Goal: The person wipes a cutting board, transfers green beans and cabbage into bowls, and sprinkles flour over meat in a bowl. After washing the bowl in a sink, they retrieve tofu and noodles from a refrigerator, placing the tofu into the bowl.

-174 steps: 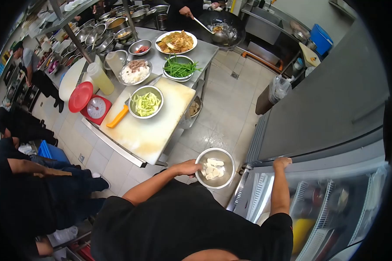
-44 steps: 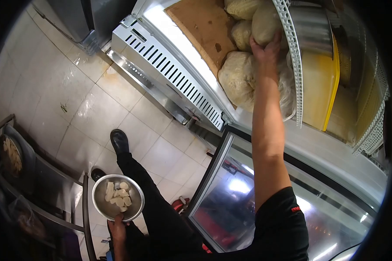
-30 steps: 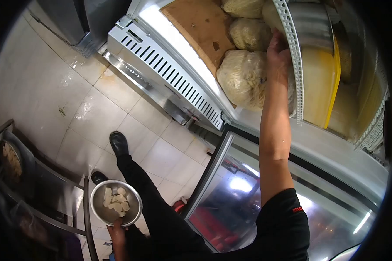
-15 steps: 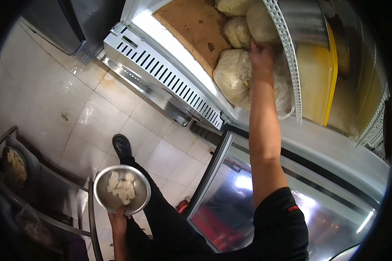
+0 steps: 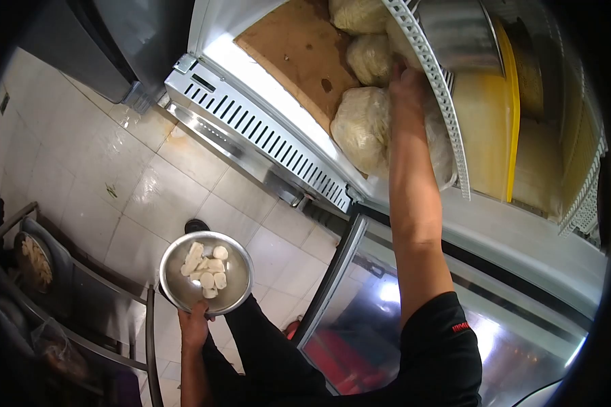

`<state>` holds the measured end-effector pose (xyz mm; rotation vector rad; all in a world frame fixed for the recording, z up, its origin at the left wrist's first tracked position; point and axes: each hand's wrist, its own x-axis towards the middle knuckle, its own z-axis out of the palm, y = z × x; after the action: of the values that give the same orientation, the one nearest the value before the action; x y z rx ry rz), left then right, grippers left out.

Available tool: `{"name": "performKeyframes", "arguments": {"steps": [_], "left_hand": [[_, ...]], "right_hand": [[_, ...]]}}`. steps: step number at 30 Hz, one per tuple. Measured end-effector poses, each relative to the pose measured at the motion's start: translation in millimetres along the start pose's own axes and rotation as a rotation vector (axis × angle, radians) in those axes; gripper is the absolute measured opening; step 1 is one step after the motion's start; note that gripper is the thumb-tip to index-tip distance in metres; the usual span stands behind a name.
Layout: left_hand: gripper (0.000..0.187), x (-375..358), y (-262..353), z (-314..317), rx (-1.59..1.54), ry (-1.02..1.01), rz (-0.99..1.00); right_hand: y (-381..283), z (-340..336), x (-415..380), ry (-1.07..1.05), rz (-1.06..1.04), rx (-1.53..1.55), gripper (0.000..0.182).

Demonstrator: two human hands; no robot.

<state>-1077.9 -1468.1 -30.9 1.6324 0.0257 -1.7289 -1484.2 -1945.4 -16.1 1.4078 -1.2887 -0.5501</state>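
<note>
My left hand [image 5: 195, 326] grips the near rim of a round metal bowl [image 5: 174, 289], its fingers under the edge. Inside the bowl lie several pale, whitish pieces [image 5: 208, 266], some long and some short and round. My right arm stretches into an open fridge, and my right hand [image 5: 408, 85] is among clear plastic bags of pale, stringy-looking contents. A large bag [image 5: 360, 129] sits to its left, with a smaller bag [image 5: 371, 59] just beyond. My right fingers are blurred and partly hidden, so their grip does not show.
White perforated shelf edging [image 5: 433, 64] curves close to my right arm. A yellow-edged board [image 5: 512, 115] and a metal container [image 5: 458, 34] stand beyond it. The glass door [image 5: 380, 305] hangs open below my arm. At left is a metal rack [image 5: 108, 298] with a pan [image 5: 34, 261].
The bowl in my left hand has moved up and slightly right. My right hand stays among the bags, reaching slightly deeper. The whole view has shifted a little.
</note>
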Motion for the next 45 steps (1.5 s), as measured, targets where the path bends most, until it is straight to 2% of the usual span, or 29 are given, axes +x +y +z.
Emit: {"name": "performKeyframes", "arguments": {"steps": [1, 4, 5, 7, 8, 11, 13, 14, 17, 20, 24, 26, 30, 33, 36, 37, 38, 39, 40, 41, 42, 43, 44, 45], "left_hand": [[0.021, -1, -1, -2, 0.024, -0.006, -0.034], [0.021, -4, -8, -9, 0.031, 0.014, -0.064], [0.021, -5, -9, -13, 0.034, 0.014, -0.082], [0.02, -5, -8, -14, 0.045, 0.019, -0.077], [0.019, -5, -7, -15, 0.053, 0.024, -0.073], [0.019, 6, 2, -12, 0.06, 0.063, -0.044], [0.017, 28, 18, 0, 0.073, 0.006, 0.033], [0.015, 33, 44, 27, 0.055, 0.103, 0.046], [0.019, 82, 94, 70, 0.177, -0.153, 0.246], [0.027, 111, 148, 125, 0.207, -0.297, 0.366], [0.032, 142, 194, 190, 0.29, -0.282, 0.504], [0.037, 157, 214, 212, 0.462, -0.178, 0.519], [0.04, 181, 229, 232, 0.529, -0.174, 0.499], [0.037, 186, 221, 223, 0.524, -0.149, 0.52], [0.027, 172, 188, 193, 0.301, -0.242, 0.506], [0.023, 162, 175, 180, 0.246, -0.238, 0.481], [0.018, 144, 165, 167, 0.185, -0.236, 0.446], [0.021, 133, 145, 152, 0.13, -0.224, 0.503], [0.021, 111, 135, 137, 0.12, -0.153, 0.505], [0.022, 89, 125, 122, 0.111, -0.081, 0.505], [0.023, 67, 116, 109, 0.101, -0.009, 0.504], [0.024, 34, 122, 92, 0.138, -0.019, 0.41], [0.026, 3, 129, 74, 0.178, -0.031, 0.316], [0.027, -27, 133, 59, 0.219, 0.012, 0.261]], "right_hand": [[-3, -13, 2, 0.117, 0.221, 0.748, 0.032], [-3, -38, 14, -0.165, 0.46, 0.979, 0.044], [-8, -38, 12, -0.172, 0.463, 0.98, 0.044], [-21, -29, 17, 0.067, 0.329, 0.815, 0.046], [-27, -23, 15, 0.017, 0.361, 0.845, 0.051], [-28, -26, 16, -0.023, 0.381, 0.863, 0.052], [-26, -30, 17, -0.039, 0.385, 0.864, 0.052], [-23, -33, 15, -0.045, 0.386, 0.864, 0.052], [-16, -34, 18, -0.073, 0.395, 0.863, 0.053], [-12, -31, 19, -0.098, 0.397, 0.854, 0.053], [-13, -31, 16, -0.122, 0.397, 0.846, 0.054], [-15, -30, 14, -0.125, 0.395, 0.841, 0.054], [-19, -26, 10, -0.139, 0.383, 0.827, 0.055], [-24, -27, 8, -0.144, 0.36, 0.824, 0.055], [-25, -28, 3, -0.106, 0.263, 0.811, 0.056], [-3, -84, 3, -0.088, 0.319, 1.006, 0.062], [-6, -88, 0, -0.042, 0.327, 1.147, 0.061], [-8, -80, -4, -0.049, 0.357, 1.322, 0.06], [-13, -70, -4, -0.097, 0.422, 1.611, 0.059], [-18, -58, -4, -0.229, 0.571, 2.075, 0.058], [-17, -45, 3, -0.414, 0.896, 2.683, 0.057], [-15, -37, 11, -0.517, 1.183, 3.013, 0.056], [-15, -28, 17, -0.585, 1.361, 3.145, 0.056], [-1, -89, 21, -0.394, 1.46, 3.0, 0.055]]}}
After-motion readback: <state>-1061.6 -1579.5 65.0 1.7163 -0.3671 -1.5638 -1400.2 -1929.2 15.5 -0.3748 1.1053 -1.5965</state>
